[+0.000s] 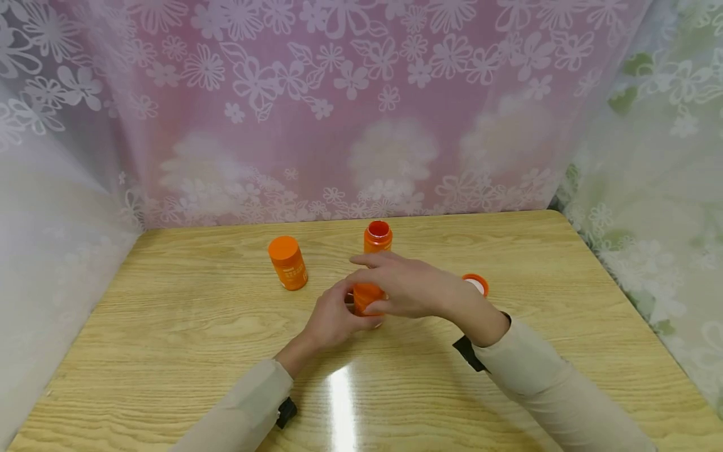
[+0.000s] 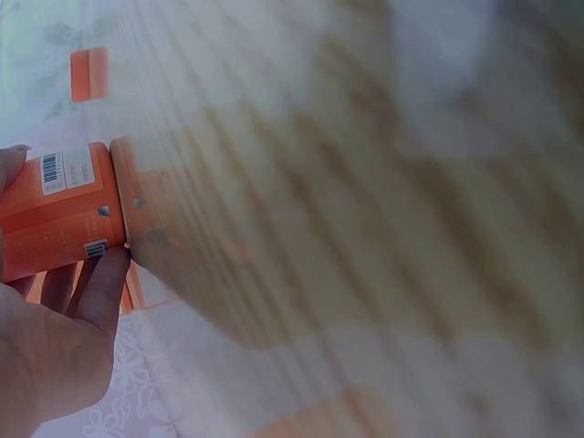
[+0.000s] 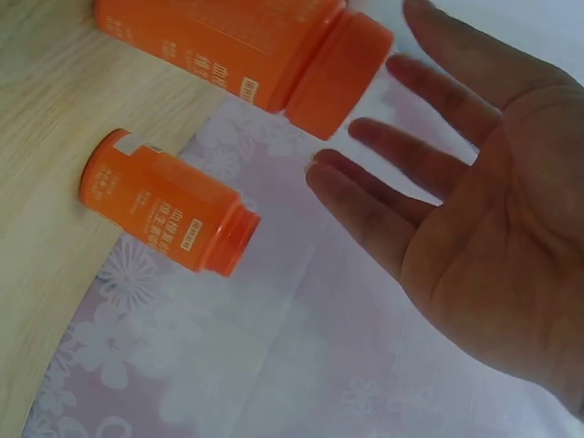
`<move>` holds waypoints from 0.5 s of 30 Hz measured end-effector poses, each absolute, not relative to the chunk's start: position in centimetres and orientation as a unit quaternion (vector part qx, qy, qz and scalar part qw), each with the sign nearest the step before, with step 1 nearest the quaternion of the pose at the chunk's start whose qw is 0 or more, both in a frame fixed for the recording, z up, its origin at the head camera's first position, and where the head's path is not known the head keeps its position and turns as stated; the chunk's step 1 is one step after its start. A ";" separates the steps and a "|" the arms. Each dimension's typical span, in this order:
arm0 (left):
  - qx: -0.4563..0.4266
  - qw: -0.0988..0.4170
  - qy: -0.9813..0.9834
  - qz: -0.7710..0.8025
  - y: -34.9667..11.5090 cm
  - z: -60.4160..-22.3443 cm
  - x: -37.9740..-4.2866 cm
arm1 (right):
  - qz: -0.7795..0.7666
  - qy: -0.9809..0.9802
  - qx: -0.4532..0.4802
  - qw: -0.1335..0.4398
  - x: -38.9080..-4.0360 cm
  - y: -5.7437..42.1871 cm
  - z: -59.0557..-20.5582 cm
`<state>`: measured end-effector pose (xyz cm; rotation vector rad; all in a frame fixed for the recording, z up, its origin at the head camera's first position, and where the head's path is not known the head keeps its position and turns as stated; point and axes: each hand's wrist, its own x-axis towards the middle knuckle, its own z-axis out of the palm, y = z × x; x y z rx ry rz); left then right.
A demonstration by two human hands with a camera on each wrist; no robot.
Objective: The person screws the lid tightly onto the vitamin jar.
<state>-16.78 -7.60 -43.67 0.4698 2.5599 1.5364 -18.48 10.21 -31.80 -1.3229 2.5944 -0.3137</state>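
Note:
My left hand (image 1: 333, 317) grips a lidded orange bottle (image 1: 367, 300) low on its body, near the tabletop. In the left wrist view its fingers wrap the labelled lower part of that bottle (image 2: 59, 205). Over the bottle's top is my right hand (image 1: 409, 287), which hides the lid in the head view. From the right wrist, its fingers (image 3: 365, 214) look spread and loosely straight beside the orange lid (image 3: 342, 78); whether they touch it I cannot tell. Just behind stands an orange bottle without a lid (image 1: 378, 233), its mouth facing up.
Another lidded orange bottle (image 1: 288, 263) stands to the left. An orange lid (image 1: 476, 285) with a white inside lies on the table to the right, partly behind my right forearm. The wooden table (image 1: 198, 326) ends at a flowered curtain (image 1: 339, 144).

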 end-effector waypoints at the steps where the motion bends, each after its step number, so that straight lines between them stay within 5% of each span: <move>1: 0.152 0.059 0.847 0.506 -7.6 -43.7 -16.8 | -0.106 0.875 -0.458 0.111 -18.6 10.2 -31.7; 8: 0.158 0.050 0.854 0.493 -7.5 -44.0 -16.8 | -0.119 0.850 -0.503 0.105 -19.1 9.8 -32.0; 15: 0.151 0.052 0.851 0.500 -7.6 -43.9 -16.9 | -0.092 0.888 -0.447 0.060 -18.5 9.2 -32.4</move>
